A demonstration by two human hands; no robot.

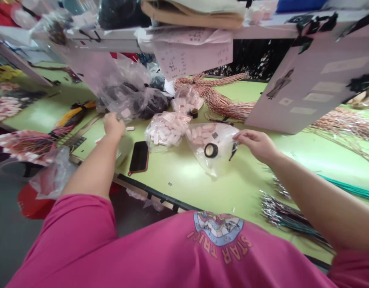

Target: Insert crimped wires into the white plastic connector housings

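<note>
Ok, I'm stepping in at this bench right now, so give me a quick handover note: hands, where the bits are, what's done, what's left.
Left hand: stretched out to the far clear bags, fingers at their edge; whether it grips anything is hidden.
Right hand: fingers pinching the rim of a clear bag of pale tags; a black tape roll sits at that bag.
Nearby: second tag bag, phone, copper-coloured wire bundle, all on the green table.
Done: bags laid out, none visibly emptied.
Left: can't tell from here.

Person is wearing a bright pink short-sleeved cotton T-shirt (160,256) w/ round blue-and-white printed badge (218,229) on chest, orange lettering (229,250) curving beneath it; forearms are showing bare, no jewellery.
</note>
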